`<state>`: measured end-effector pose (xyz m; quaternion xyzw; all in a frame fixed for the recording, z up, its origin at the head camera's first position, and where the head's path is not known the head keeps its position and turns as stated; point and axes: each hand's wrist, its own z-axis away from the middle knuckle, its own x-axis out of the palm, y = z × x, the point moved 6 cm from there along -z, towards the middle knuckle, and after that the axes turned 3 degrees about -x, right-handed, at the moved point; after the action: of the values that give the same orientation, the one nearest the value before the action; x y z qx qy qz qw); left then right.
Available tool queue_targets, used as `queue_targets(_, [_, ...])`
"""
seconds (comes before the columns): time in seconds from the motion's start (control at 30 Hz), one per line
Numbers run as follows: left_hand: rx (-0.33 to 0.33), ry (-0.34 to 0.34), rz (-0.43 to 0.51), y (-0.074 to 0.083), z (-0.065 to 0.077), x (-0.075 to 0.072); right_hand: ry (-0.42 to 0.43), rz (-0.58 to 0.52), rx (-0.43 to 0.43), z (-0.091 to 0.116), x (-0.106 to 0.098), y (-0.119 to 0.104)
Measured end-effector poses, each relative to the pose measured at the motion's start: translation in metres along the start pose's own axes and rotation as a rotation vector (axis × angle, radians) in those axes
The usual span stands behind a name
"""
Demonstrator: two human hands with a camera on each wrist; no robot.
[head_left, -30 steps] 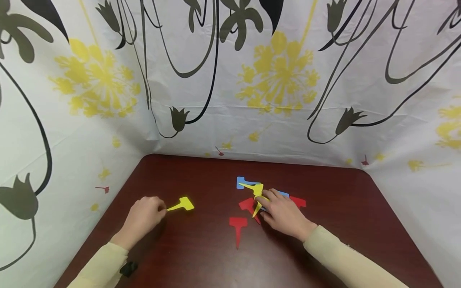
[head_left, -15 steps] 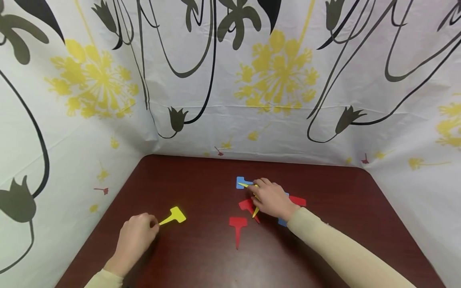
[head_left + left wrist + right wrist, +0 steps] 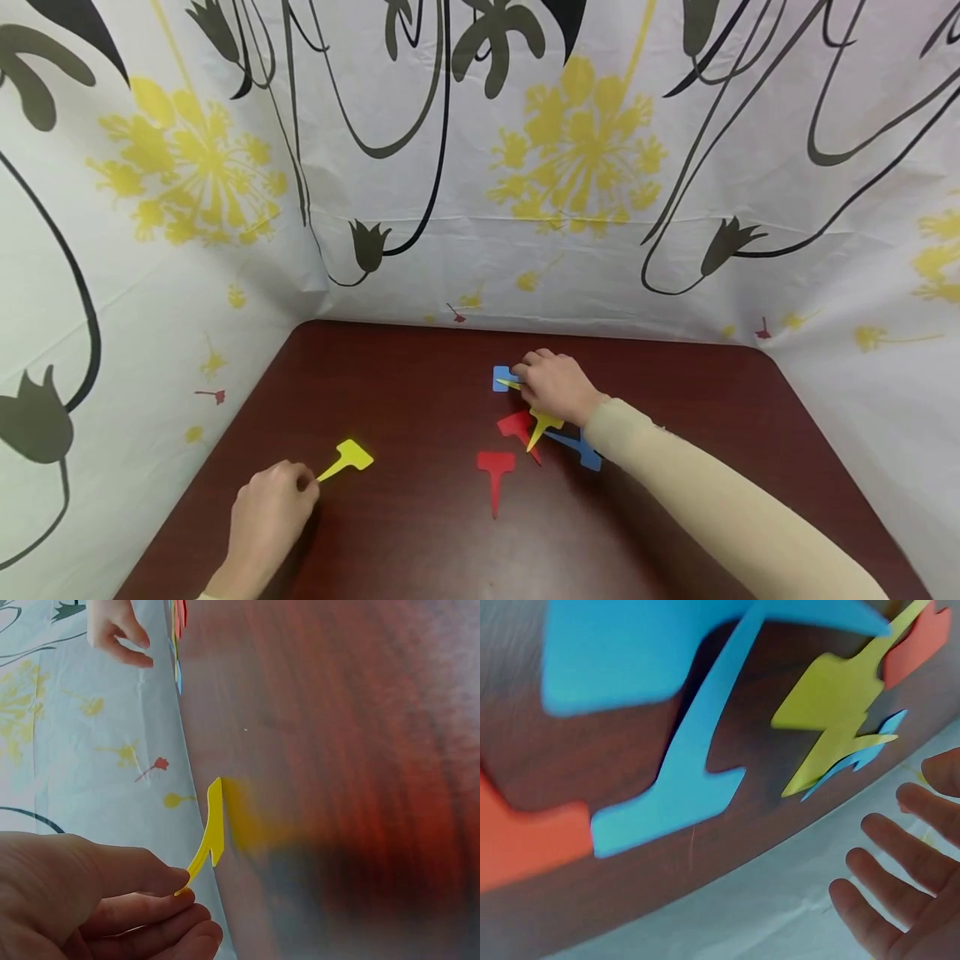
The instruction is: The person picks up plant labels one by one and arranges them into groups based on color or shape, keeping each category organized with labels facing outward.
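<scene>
Hands [image 3: 270, 510] [image 3: 555, 385] farther apart, pinched yellow tag [image 3: 353, 455] nearer

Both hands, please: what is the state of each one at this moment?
Left hand: pinching a yellow T-shaped tag by its narrow end.
Right hand: open, holding nothing, near a blue tag.

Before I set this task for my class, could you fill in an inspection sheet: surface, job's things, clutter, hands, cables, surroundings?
Surface: dark red-brown table.
Job's things: yellow T-shaped tag; red tag lying alone; loose cluster of blue, yellow and red tags, some overlapping.
Clutter: nothing seen.
Hands: left hand pinches the lone yellow tag by its stem; right hand hovers over the cluster's far end, fingers apart, gripping nothing.
Cables: nothing seen.
Surroundings: printed white sheeting behind and at both sides.
</scene>
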<state>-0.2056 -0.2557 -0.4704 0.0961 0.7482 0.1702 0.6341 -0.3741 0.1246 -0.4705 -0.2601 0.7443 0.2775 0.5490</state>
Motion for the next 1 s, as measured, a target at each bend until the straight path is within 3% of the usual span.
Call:
queue_targets(0.23, [-0.039, 0.01, 0.016, -0.006, 0.003, 0.0, -0.019, 0.025, -0.042, -0.005, 0.005, 0.008])
queue_targets(0.5, [-0.104, -0.008, 0.006, -0.008, 0.007, 0.008, -0.077, 0.028, -0.054, -0.007, 0.027, 0.012])
queue_targets(0.8, [-0.147, -0.026, 0.017, -0.013, 0.011, 0.015, -0.054, 0.029, -0.052, -0.02, 0.026, 0.01])
queue_targets(1.0, [-0.16, -0.055, 0.026, -0.014, 0.011, 0.021, -0.087, -0.003, -0.012, -0.023, 0.028, 0.01])
